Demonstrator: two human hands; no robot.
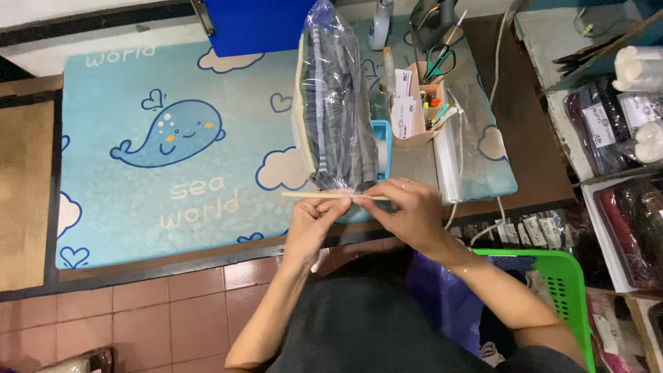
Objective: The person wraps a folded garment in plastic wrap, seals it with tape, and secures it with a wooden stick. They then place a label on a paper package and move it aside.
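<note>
Nearest the camera, the left hand (312, 220) and right hand (407, 207) meet at the near end of a clear plastic bag (336, 97) of folded grey striped cloth, each pinching its flat sealed edge between thumb and fingers. The bag stands upright over a light blue whale-print mat (159, 138). Just right of the bag sits a teal tape dispenser (382, 148), beyond it a cardboard organiser (418, 103) holding green-handled scissors (436, 59). Right of the hands, a green plastic basket (563, 283) stands low

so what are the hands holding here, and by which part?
Both hands, left hand and right hand, pinch the near bottom edge of a clear plastic bag of folded grey clothing, fingers at its flap.
</note>
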